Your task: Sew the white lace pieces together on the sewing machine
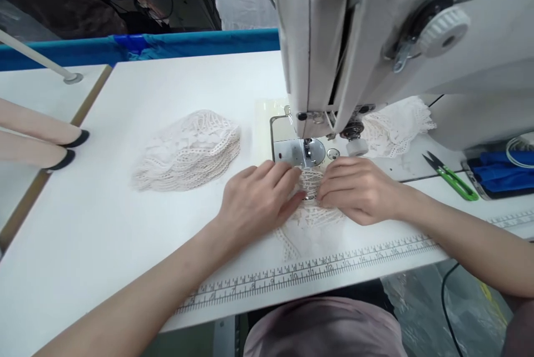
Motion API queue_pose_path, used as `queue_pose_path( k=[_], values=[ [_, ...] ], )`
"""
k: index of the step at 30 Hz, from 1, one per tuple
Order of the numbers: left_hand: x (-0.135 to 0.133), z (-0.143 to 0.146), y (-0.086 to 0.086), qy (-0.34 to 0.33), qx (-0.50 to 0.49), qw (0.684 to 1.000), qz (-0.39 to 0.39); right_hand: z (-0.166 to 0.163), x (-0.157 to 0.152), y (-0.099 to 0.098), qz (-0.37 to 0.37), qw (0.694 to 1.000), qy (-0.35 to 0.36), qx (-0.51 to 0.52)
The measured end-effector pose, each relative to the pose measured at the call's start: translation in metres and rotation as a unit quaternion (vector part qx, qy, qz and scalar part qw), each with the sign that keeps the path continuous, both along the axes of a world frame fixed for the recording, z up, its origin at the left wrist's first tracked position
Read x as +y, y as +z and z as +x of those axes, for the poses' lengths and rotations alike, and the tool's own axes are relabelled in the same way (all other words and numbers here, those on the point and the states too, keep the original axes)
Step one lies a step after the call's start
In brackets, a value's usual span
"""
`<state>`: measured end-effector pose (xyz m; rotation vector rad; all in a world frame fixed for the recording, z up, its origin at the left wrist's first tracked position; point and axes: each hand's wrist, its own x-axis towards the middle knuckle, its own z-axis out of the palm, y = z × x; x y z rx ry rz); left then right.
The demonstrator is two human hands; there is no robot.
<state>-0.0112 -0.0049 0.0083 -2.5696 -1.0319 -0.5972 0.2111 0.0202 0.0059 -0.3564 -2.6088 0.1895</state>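
Note:
A piece of white lace (312, 215) lies in front of the sewing machine's needle area, its near end spread toward the table's front edge. My left hand (262, 196) presses on the lace's left side, fingers closed at its edge. On the opposite side, my right hand (359, 190) pinches the lace with curled fingertips. The presser foot (307, 151) stands just beyond both hands, over the metal needle plate (287, 151). Whether the lace reaches under the foot is hard to see.
A stack of lace pieces (192, 151) rests on the left. More lace (396, 126) lies behind the machine head (334, 40). Green thread snips (453, 176) and a blue cloth (504, 170) sit at the right. A printed ruler (292, 276) runs along the front edge.

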Motion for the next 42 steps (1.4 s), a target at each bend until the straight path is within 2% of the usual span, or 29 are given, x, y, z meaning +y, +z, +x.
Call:
queue_pose_path(
  k=[2, 6, 9, 11, 13, 15, 18, 20, 23, 27, 31, 37, 42],
  values=[
    [0.004, 0.002, -0.003, 0.043, 0.013, 0.999, -0.025, 0.001, 0.001, 0.002, -0.007, 1.000, -0.007, -0.025],
    [0.003, 0.005, -0.006, 0.054, -0.003, 0.998, -0.038, 0.003, 0.003, 0.000, -0.025, 0.999, -0.021, -0.038],
    [0.002, 0.003, -0.001, 0.066, -0.076, 0.987, -0.123, 0.003, 0.002, -0.004, -0.028, 0.999, -0.027, 0.001],
    [0.000, 0.003, 0.004, 0.077, -0.154, 0.965, -0.195, 0.000, -0.001, -0.004, -0.035, 0.996, -0.066, 0.039],
    [-0.002, 0.003, 0.011, 0.086, -0.219, 0.939, -0.251, -0.004, -0.006, -0.003, -0.085, 0.984, -0.140, 0.075],
    [-0.005, 0.004, 0.015, 0.087, -0.261, 0.916, -0.292, -0.008, -0.012, 0.001, -0.185, 0.957, -0.202, 0.094],
    [-0.009, 0.008, 0.018, 0.070, -0.307, 0.890, -0.330, -0.013, -0.016, 0.005, -0.315, 0.919, -0.216, 0.097],
    [-0.011, 0.010, 0.018, 0.052, -0.317, 0.890, -0.322, -0.015, -0.017, 0.004, -0.327, 0.914, -0.214, 0.106],
    [-0.011, 0.012, 0.015, 0.021, -0.293, 0.915, -0.276, -0.015, -0.015, 0.001, -0.286, 0.927, -0.215, 0.112],
    [-0.008, 0.009, 0.007, -0.014, -0.225, 0.965, -0.135, -0.014, -0.015, -0.003, -0.226, 0.944, -0.211, 0.117],
    [-0.005, 0.005, 0.000, -0.050, -0.166, 0.985, -0.015, -0.013, -0.017, -0.005, -0.182, 0.953, -0.207, 0.122],
    [-0.004, 0.003, -0.002, -0.053, -0.160, 0.986, -0.007, -0.012, -0.018, -0.006, -0.092, 0.967, -0.189, 0.143],
    [-0.005, 0.002, -0.002, -0.050, -0.144, 0.988, -0.012, -0.012, -0.018, -0.009, -0.073, 0.972, -0.182, 0.132]
  ],
)
